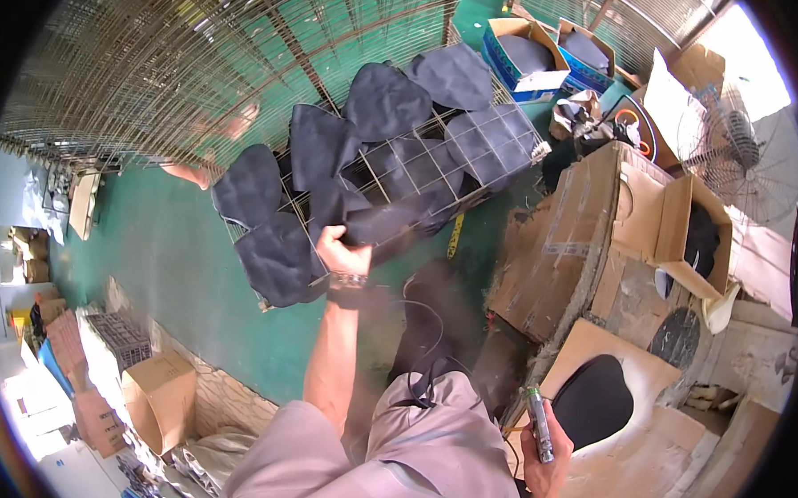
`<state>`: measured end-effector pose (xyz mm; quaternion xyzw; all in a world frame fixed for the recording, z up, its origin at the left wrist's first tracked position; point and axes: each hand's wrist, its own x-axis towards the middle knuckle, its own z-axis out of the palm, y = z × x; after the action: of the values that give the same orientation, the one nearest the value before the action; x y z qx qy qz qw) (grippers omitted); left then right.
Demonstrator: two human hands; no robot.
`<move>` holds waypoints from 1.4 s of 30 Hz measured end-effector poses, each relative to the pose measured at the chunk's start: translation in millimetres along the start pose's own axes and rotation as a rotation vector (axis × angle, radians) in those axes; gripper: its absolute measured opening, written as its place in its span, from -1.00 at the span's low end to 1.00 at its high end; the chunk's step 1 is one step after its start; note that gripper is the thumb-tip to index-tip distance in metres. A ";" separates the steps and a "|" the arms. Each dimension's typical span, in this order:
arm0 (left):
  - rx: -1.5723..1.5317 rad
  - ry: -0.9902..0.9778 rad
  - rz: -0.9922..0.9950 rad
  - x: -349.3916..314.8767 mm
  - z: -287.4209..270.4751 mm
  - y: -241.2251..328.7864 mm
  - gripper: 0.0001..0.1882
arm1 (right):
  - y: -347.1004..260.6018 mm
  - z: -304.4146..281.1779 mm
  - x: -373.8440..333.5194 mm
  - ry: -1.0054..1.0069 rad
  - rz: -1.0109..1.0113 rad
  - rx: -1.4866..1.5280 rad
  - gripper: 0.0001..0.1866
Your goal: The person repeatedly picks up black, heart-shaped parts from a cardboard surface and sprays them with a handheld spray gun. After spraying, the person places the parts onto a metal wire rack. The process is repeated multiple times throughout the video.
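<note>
One dark, motion-blurred sheet [390, 220] is in the left grip [345, 254], whose fingers look closed on its end, over the near side of the wire rack [540, 150]. Right of the rack, the right grip [548, 451] is wrapped round a metallic tool [539, 424], beside a black rounded pad [595, 402] on the cardboard-covered bench [629, 317]. More dark sheets [388, 102] lie across the rack; blue-sided boxes [537, 95] stand beyond it.

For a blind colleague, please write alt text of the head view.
A person's left hand holds a blurred dark piece at a wire rack of dark sheets; the right hand grips a slim metallic tool beside a black rounded pad on cardboard.
</note>
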<state>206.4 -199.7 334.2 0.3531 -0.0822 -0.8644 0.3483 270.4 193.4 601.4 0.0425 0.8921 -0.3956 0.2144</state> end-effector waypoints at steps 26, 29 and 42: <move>0.017 0.378 0.023 139.5 -150.4 26.7 -0.79 | -34.5 76.6 136.4 -0.238 0.144 -0.210 -0.43; 0.069 0.301 0.094 149.0 -104.4 40.5 -0.74 | -44.8 77.5 147.5 -0.251 0.165 -0.230 -0.44; -0.022 0.452 0.092 126.7 -217.7 38.5 -0.42 | -49.0 108.8 170.8 -0.299 0.194 -0.219 -0.48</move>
<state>308.4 -289.4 118.6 0.5297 -0.0087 -0.7475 0.4006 141.9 65.1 499.2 0.0455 0.8796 -0.2758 0.3850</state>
